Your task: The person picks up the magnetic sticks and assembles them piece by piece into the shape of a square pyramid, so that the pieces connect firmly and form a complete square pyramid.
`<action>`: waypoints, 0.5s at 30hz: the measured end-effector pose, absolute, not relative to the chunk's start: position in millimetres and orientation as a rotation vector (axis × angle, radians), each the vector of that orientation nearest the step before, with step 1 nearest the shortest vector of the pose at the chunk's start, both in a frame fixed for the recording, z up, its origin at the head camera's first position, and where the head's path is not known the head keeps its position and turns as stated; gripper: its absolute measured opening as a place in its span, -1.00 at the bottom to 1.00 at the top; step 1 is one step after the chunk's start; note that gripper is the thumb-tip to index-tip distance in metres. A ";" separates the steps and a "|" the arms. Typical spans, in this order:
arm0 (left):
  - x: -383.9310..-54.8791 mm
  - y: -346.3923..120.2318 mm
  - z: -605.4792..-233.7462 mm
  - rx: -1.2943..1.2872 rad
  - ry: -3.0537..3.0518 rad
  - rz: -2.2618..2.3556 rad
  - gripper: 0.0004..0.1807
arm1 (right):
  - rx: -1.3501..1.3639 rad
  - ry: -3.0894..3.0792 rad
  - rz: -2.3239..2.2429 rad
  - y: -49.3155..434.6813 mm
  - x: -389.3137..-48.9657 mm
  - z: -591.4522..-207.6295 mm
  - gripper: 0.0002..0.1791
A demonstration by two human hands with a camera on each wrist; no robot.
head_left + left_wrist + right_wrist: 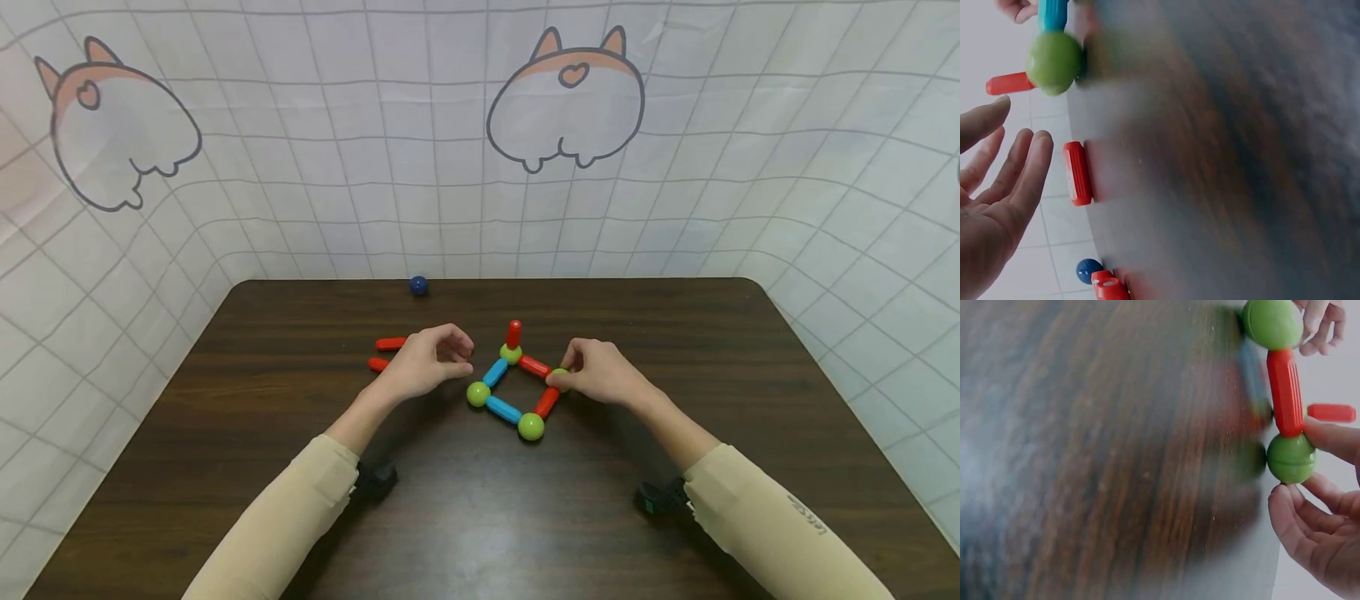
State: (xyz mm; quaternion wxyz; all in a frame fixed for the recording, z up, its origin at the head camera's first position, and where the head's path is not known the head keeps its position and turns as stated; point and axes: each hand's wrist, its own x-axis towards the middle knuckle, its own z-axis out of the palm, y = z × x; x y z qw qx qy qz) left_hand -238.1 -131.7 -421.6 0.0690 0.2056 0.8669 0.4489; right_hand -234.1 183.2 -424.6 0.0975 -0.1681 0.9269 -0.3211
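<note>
On the table, green balls and rods join into a four-sided frame: two blue rods, with a blue rod (504, 409) at the front, and two red rods, with a red rod (536, 367) at the back right. From the back green ball (511, 355) another red rod (514, 334) stands upright. My right hand (602, 372) pinches the right corner's green ball (1291, 460) between thumb and fingers. Left of the frame, my left hand (429, 363) hovers with thumb and fingers apart, holding nothing. The left green ball (1055, 62) is near its thumb but apart from it.
Two loose red rods, one a red rod (391, 343), lie behind and left of my left hand, partly covered by it. A dark blue ball (418, 286) sits at the table's back edge. A white grid-patterned cloth (450, 167) hangs behind the table (465, 517).
</note>
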 end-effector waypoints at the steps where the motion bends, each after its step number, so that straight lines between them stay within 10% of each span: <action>1: -237.7 -132.7 -422.1 0.625 2.612 1.348 -0.69 | -0.498 2.734 -0.933 183.8 -233.8 -424.6 -0.65; 15: -230.4 -149.5 -420.5 0.638 2.639 1.200 -0.69 | -0.756 2.693 -1.191 171.6 -251.6 -430.1 -0.51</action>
